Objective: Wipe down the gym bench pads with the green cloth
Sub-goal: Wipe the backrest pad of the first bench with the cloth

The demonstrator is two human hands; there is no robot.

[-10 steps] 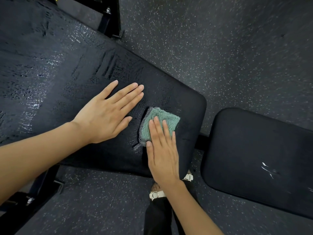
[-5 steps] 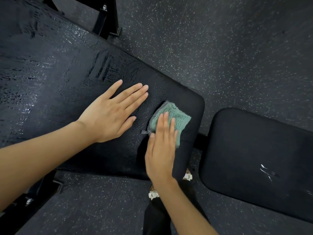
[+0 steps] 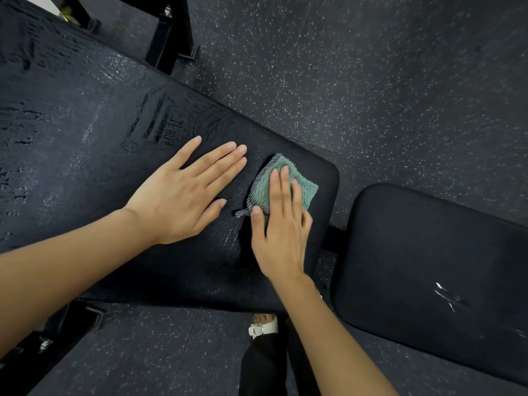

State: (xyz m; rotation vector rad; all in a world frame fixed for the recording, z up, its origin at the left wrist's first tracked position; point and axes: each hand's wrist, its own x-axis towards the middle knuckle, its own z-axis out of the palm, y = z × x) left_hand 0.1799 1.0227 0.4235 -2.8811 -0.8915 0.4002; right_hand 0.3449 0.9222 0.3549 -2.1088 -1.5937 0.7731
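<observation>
The long black back pad (image 3: 85, 155) of the gym bench runs from the upper left to the centre, its surface streaked with wet marks. A folded green cloth (image 3: 307, 187) with a grey woven edge lies near the pad's right end. My right hand (image 3: 278, 227) presses flat on the cloth with straight fingers, covering its near half. To the left of the cloth, my left hand (image 3: 185, 192) rests flat on the pad, fingers spread. The smaller black seat pad (image 3: 428, 267) sits to the right, across a narrow gap.
Speckled dark rubber floor (image 3: 371, 81) surrounds the bench. Black frame legs (image 3: 168, 38) stand behind the back pad, and another frame foot (image 3: 43, 347) shows at the lower left. My foot in a white buckled sandal (image 3: 261, 327) stands just below the pad's near edge.
My right hand has slid the cloth away from me and to the right, toward the pad's far right end. My left hand has stayed flat on the pad.
</observation>
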